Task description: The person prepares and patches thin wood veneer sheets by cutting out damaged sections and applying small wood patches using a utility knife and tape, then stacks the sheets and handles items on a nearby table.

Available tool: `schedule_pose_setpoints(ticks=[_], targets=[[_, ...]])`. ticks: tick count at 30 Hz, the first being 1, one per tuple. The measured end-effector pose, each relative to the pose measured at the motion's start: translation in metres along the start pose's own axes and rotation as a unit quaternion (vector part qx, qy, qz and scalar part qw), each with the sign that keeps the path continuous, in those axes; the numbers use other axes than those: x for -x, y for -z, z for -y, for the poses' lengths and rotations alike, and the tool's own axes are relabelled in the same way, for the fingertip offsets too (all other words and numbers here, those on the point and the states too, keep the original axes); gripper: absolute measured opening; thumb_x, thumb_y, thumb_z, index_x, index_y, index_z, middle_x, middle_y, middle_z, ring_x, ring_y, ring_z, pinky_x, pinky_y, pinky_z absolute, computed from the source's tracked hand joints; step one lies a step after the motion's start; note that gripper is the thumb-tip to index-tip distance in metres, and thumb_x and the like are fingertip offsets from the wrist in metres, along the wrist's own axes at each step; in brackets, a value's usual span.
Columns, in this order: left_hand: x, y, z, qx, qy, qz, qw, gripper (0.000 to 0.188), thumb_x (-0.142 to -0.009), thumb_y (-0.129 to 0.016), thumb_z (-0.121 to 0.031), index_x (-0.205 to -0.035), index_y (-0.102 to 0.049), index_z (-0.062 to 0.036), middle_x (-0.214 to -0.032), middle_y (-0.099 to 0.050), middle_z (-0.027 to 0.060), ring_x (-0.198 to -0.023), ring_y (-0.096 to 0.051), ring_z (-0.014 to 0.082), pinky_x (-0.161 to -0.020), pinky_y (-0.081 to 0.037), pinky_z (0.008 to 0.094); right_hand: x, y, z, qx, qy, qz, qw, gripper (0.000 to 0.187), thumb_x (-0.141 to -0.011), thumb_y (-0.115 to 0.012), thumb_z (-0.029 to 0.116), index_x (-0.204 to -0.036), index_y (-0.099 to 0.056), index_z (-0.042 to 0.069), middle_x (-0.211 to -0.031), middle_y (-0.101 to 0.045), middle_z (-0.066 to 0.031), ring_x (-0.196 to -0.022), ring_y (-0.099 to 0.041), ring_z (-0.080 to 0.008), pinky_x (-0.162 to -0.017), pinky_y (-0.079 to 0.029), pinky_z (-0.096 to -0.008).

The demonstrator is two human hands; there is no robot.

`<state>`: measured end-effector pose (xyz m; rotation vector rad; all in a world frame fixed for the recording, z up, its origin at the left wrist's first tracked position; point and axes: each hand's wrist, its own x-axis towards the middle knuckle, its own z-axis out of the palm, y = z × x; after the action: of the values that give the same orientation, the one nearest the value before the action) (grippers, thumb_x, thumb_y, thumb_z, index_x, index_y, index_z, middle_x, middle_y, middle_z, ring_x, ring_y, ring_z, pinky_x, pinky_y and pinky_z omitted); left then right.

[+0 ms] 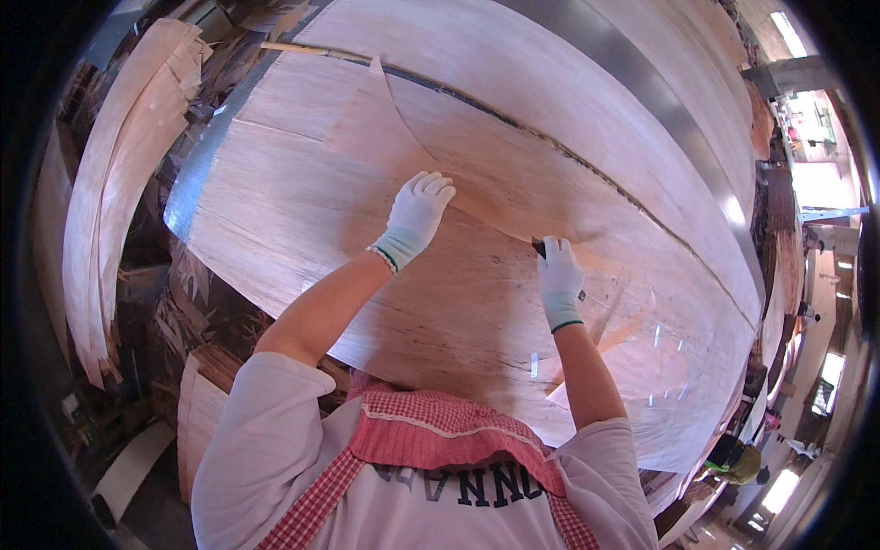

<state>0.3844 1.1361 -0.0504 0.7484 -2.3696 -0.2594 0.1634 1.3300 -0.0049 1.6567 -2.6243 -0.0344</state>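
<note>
A broad pale wood veneer sheet (440, 293) lies across the work surface in front of me. My left hand (412, 222), in a white glove with a green cuff, is closed at the edge of a loose veneer piece (500, 203), its fingers pinched together there. To the right, my gloved right hand (561, 280) is wrapped round a small dark knife (539, 247); its tip pokes out ahead of the fingers and its rear end shows beside the palm. The knife touches or nearly touches the line where the loose piece meets the sheet below.
A long dark gap (513, 119) crosses the veneer beyond my hands, with a grey metal strip (632, 64) farther off. Curved veneer offcuts (115, 192) stand at the left above scattered scraps. A torn veneer patch (632, 362) lies near my right forearm.
</note>
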Motion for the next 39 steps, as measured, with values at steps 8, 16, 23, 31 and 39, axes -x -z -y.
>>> schedule_pose_setpoints(ticks=[8, 16, 23, 31, 39], targets=[[-0.008, 0.011, 0.021, -0.016, 0.119, -0.012, 0.993, 0.016, -0.084, -0.062, -0.015, -0.099, -0.061, -0.0099, -0.114, -0.062, 0.0079, -0.11, -0.055, 0.03, -0.095, -0.043, 0.0432, -0.002, 0.001, -0.018, -0.281, -0.084, 0.091, 0.952, 0.025, -0.093, -0.055, 0.024, -0.108, -0.058, 0.005, -0.105, -0.061, -0.02, -0.087, -0.063, -0.0375, -0.07, -0.051, -0.047], [-0.002, 0.017, 0.058, -0.008, 0.161, -0.108, 0.981, 0.018, -0.082, -0.062, -0.011, -0.1, -0.06, -0.0081, -0.111, -0.062, 0.0106, -0.11, -0.055, 0.0333, -0.093, -0.044, 0.0443, -0.058, 0.001, 0.004, -0.135, 0.056, 0.028, 0.989, 0.026, -0.094, -0.05, 0.025, -0.096, -0.057, 0.001, -0.083, -0.064, -0.0263, -0.066, -0.063, -0.0433, -0.062, -0.05, -0.0514], [-0.005, 0.018, 0.057, 0.015, 0.22, -0.123, 0.968, 0.029, -0.084, -0.052, -0.005, -0.113, -0.059, -0.0061, -0.111, -0.063, 0.0124, -0.111, -0.056, 0.0314, -0.096, -0.044, 0.0419, -0.114, 0.023, 0.196, -0.054, 0.124, 0.215, 0.967, 0.023, -0.094, -0.043, 0.026, -0.101, -0.056, 0.008, -0.086, -0.069, -0.0205, -0.083, -0.068, -0.0385, -0.071, -0.053, -0.0511], [-0.002, 0.022, 0.063, -0.016, 0.167, -0.085, 0.982, 0.031, -0.082, -0.065, -0.019, -0.11, -0.061, -0.0059, -0.11, -0.061, 0.0107, -0.109, -0.055, 0.0316, -0.094, -0.044, 0.043, -0.103, 0.001, 0.172, -0.085, 0.143, 0.243, 0.956, 0.022, -0.095, -0.044, 0.028, -0.098, -0.055, 0.009, -0.083, -0.068, -0.0208, -0.078, -0.067, -0.0403, -0.068, -0.051, -0.0531], [-0.012, 0.021, 0.053, -0.025, 0.154, -0.068, 0.985, 0.04, -0.075, -0.074, -0.029, -0.107, -0.063, -0.0079, -0.111, -0.06, 0.0091, -0.11, -0.054, 0.0317, -0.092, -0.045, 0.0439, -0.036, 0.005, -0.062, -0.043, 0.206, 0.198, 0.957, 0.015, -0.093, -0.054, 0.027, -0.093, -0.049, 0.012, -0.062, -0.061, -0.0152, -0.057, -0.062, -0.0359, -0.049, -0.046, -0.0498]])
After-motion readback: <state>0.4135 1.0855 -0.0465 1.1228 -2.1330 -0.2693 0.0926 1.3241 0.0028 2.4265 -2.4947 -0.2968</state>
